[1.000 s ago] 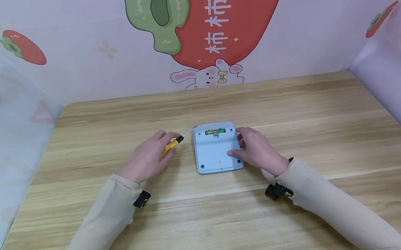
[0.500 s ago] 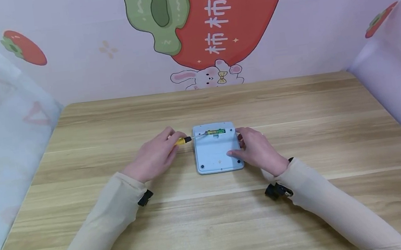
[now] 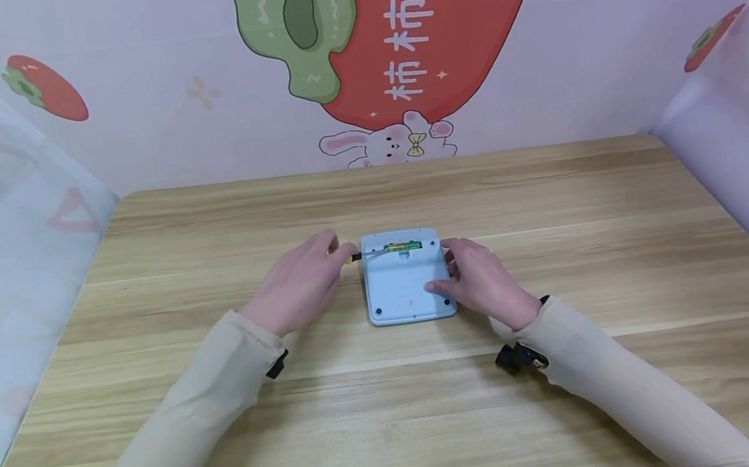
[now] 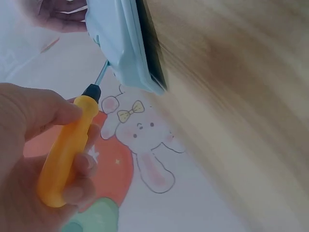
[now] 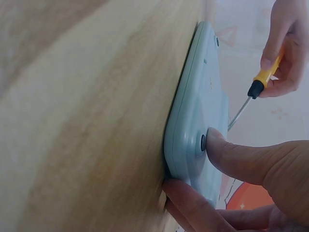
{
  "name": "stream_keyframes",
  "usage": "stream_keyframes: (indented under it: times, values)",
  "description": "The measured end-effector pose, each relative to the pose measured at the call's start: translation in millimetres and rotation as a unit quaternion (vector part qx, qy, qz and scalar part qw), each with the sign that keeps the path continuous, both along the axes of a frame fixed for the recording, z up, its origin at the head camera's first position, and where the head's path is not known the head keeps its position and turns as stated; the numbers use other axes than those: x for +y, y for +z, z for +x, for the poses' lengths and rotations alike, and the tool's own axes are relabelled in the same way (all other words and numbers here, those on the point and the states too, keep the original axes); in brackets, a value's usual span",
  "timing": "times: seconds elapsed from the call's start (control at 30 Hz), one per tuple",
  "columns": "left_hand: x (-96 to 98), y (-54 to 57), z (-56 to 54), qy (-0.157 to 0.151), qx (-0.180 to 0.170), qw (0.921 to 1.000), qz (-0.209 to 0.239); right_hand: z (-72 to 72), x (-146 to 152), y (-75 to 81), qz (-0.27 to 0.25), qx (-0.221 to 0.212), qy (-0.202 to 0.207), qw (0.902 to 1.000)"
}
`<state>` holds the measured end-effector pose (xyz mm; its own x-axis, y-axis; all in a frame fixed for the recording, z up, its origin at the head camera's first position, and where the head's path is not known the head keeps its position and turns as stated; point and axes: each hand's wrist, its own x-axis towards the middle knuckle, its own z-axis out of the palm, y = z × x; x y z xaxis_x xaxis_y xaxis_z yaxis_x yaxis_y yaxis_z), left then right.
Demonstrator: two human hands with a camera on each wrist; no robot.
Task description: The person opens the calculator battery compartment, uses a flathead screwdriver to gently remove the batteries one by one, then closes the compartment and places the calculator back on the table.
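Observation:
A light-blue calculator [image 3: 402, 280] lies back side up on the table, its battery slot uncovered and a green-and-gold battery [image 3: 407, 246] inside. My left hand [image 3: 300, 284], left of it, grips a screwdriver [image 4: 65, 150] by the yellow handle. The thin shaft reaches over the calculator, and the tip is at the left end of the battery; whether it touches is too small to tell. At the calculator's right side my right hand [image 3: 484, 282] holds it, thumb on the back face near a dark rubber foot [image 5: 203, 142], other fingers along the edge.
The wooden table [image 3: 395, 416] spreads around the calculator. A printed backdrop [image 3: 160, 119] with a persimmon and a rabbit stands behind it, and pale cloth sides rise left and right. Dark cameras [image 3: 519, 357] are strapped at the wrists.
My left hand has moved right and slightly away from me, bringing the screwdriver tip from the calculator's upper left corner to the battery's left end. Right hand and calculator have stayed put.

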<state>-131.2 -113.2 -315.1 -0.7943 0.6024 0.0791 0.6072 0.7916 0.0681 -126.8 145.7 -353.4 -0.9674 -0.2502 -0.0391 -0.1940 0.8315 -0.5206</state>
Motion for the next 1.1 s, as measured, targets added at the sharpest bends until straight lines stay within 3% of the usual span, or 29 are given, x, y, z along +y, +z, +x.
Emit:
stream_keyframes:
  times: [0.33, 0.77, 1.1]
  values:
    - [13.9, 13.4, -2.8, -0.018, 0.054, 0.9957, -0.074, 0.0, -1, 0.4, -0.001, 0.000, -0.002, 1.0000]
    - [32.1, 29.8, -6.9, -0.015, 0.046, 0.9885, -0.143, -0.5, -1, 0.5, -0.004, -0.009, -0.001, 1.0000]
    - [45.7, 41.8, -12.6, -0.042, 0.066, 0.9805, -0.180, -1.6, -1, 0.9, -0.004, -0.014, 0.001, 0.9999]
